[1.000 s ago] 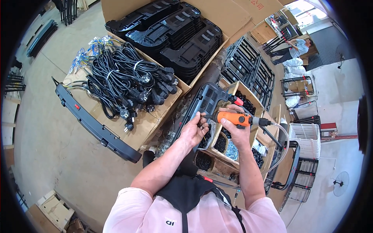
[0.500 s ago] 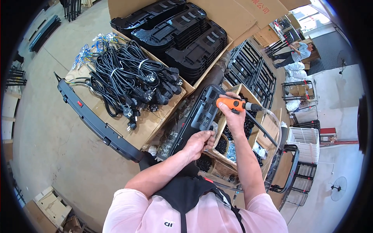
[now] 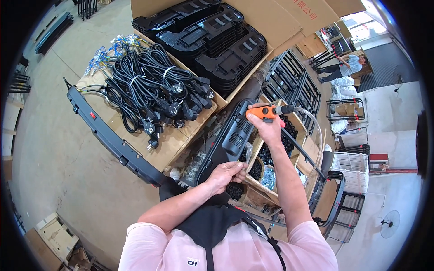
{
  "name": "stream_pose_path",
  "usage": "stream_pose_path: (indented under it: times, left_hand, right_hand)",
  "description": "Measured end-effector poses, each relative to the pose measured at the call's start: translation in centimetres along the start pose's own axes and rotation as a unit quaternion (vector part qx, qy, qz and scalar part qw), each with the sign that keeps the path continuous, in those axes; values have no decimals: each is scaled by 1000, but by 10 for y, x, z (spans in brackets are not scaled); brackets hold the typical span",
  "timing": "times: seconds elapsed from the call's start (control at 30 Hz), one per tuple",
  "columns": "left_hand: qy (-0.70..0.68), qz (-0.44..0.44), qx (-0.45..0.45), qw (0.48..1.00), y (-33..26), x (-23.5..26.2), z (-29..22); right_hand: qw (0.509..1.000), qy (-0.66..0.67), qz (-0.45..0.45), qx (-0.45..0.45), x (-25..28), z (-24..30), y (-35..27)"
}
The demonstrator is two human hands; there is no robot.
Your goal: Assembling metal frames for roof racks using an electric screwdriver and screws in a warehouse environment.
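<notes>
An orange power screwdriver [image 3: 260, 113] with a dark end and a clear hose is gripped in my right hand [image 3: 267, 129]. The tool lies sideways over the upper end of a long black plastic housing with vent slots [image 3: 238, 130]. Its working tip is hidden. My left hand [image 3: 227, 175] is below the housing, beside the parts box, with fingertips pinched together. Whatever is between those fingers is too small to make out. Small black parts [image 3: 256, 170] and silvery screws [image 3: 268, 177] fill compartments of the wooden box [image 3: 275, 193] between my arms.
Bundled black power cords [image 3: 149, 86] lie on cardboard at left, beside a long curved black part [image 3: 101, 135]. Stacked black plastic panels [image 3: 230, 63] fill a carton behind. Black metal frames [image 3: 293, 83] stand beyond the box. Another person [image 3: 350, 65] stands far right.
My left hand has drawn back toward me, away from the housing, fingers still pinched. My right hand and the screwdriver have shifted slightly left and away from me.
</notes>
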State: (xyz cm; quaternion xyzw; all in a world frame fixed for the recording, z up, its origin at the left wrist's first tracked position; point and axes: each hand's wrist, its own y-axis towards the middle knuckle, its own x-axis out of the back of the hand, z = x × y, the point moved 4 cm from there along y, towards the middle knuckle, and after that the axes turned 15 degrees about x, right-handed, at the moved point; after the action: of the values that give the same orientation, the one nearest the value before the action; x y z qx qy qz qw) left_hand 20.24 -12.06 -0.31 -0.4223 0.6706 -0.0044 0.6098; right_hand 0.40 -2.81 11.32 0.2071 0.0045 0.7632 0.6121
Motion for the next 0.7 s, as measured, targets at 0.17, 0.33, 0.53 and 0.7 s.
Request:
stream_pose_path:
  times: [0.17, 0.33, 0.53, 0.7]
  left_hand:
    - [7, -35, -16, 999, -1, 11, 12]
    - [-87, -67, -53, 993, -21, 9, 15]
    - [-202, -31, -67, 977, -35, 26, 24]
    - [-288, -35, -92, 953, -35, 25, 26]
  right_hand:
    - [1000, -10, 17, 1, -3, 3, 2]
    - [1000, -1, -12, 17, 8, 16, -11]
    - [996, 84, -6, 13, 17, 78, -97]
    - [990, 143, 16, -14, 19, 85, -159]
